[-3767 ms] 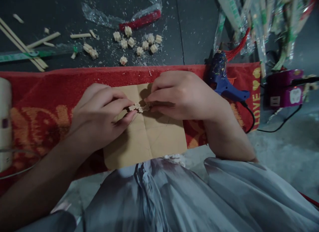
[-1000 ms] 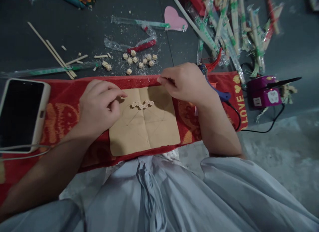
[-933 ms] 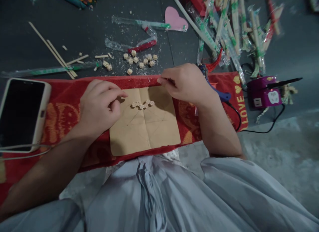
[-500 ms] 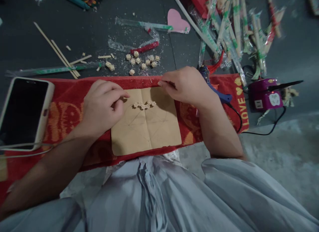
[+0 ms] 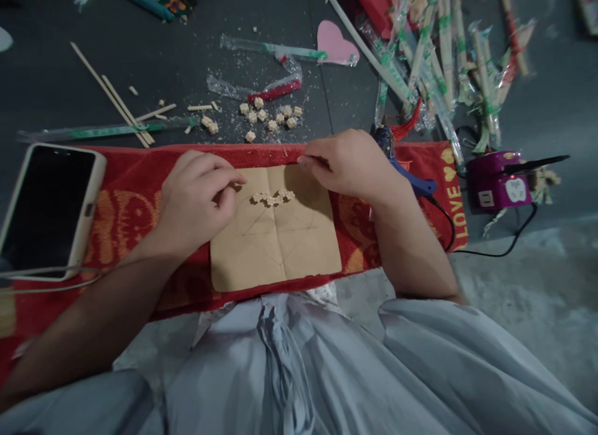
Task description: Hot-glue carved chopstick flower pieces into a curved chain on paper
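Observation:
A sheet of brown paper [image 5: 280,260], creased down its middle and marked with pencil lines, lies on a red towel [image 5: 126,235]. On the paper's upper half sits a wavy row of small pale bamboo-like pieces [image 5: 273,198]. My left hand [image 5: 200,189] rests at the sheet's left edge, index finger reaching over it and thumb apart, holding nothing. At the upper right corner is my right hand [image 5: 346,161], its thumb and index tips together; whatever may be between them is hidden. A blue glue gun [image 5: 415,179] lies partly behind my right forearm.
Loose pale pieces [image 5: 271,117] and crumbs lie beyond the towel. Thin sticks [image 5: 116,105] and a phone [image 5: 44,210] are at left. Wrapped chopsticks [image 5: 443,55] pile up at back right, near a purple power socket [image 5: 498,179] with a cord. A pink paper heart [image 5: 336,42] lies behind.
The whole view has shifted slightly, so things appear a little farther right. Both hands keep their pose, and the row of pieces stays as it was on the paper.

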{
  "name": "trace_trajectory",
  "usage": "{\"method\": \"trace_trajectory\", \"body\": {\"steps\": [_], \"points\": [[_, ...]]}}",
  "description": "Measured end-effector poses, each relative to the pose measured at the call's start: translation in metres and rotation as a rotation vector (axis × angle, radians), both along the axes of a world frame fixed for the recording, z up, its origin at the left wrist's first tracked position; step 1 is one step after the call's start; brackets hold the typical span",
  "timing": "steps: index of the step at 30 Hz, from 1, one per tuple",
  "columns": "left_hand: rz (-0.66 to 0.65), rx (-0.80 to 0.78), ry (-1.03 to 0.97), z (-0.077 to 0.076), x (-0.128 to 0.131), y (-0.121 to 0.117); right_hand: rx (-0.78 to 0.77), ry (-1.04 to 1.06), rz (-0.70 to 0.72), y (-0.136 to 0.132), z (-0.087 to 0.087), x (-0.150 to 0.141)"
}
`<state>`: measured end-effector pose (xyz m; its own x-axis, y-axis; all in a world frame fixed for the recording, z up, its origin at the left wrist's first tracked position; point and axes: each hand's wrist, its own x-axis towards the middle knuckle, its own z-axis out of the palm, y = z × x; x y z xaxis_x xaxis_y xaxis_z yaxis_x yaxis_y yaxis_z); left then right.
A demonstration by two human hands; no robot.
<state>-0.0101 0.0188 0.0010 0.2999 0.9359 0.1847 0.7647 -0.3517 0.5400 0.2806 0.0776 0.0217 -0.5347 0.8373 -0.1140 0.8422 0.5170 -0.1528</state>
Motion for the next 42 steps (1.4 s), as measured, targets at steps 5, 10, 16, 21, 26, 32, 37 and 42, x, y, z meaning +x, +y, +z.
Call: {"method": "trace_trajectory", "body": {"steps": [5,10,16,21,26,32,37,42], "points": [[0.007,-0.007,-0.018,0.0,-0.001,0.0,-0.026,-0.013,0.002,0.0,0.001,-0.002],[0.0,0.035,-0.011,-0.002,-0.002,0.0,-0.061,-0.071,-0.042,-0.002,0.008,-0.008],[0.0,0.083,0.039,-0.006,-0.004,0.003,-0.049,-0.062,-0.03,-0.006,0.014,-0.013],[0.061,0.075,0.062,-0.011,-0.004,0.012,-0.091,-0.128,-0.033,-0.007,0.02,-0.021],[0.077,0.043,0.131,-0.011,-0.003,0.026,-0.112,-0.146,-0.031,-0.008,0.024,-0.025],[0.088,-0.002,0.161,-0.005,0.002,0.059,-0.087,-0.136,-0.02,-0.009,0.026,-0.025],[0.105,-0.023,0.055,-0.01,0.009,0.077,-0.066,-0.132,0.01,-0.009,0.025,-0.025],[0.1,-0.023,0.058,-0.015,0.011,0.084,-0.053,-0.099,0.016,-0.008,0.022,-0.024]]}}
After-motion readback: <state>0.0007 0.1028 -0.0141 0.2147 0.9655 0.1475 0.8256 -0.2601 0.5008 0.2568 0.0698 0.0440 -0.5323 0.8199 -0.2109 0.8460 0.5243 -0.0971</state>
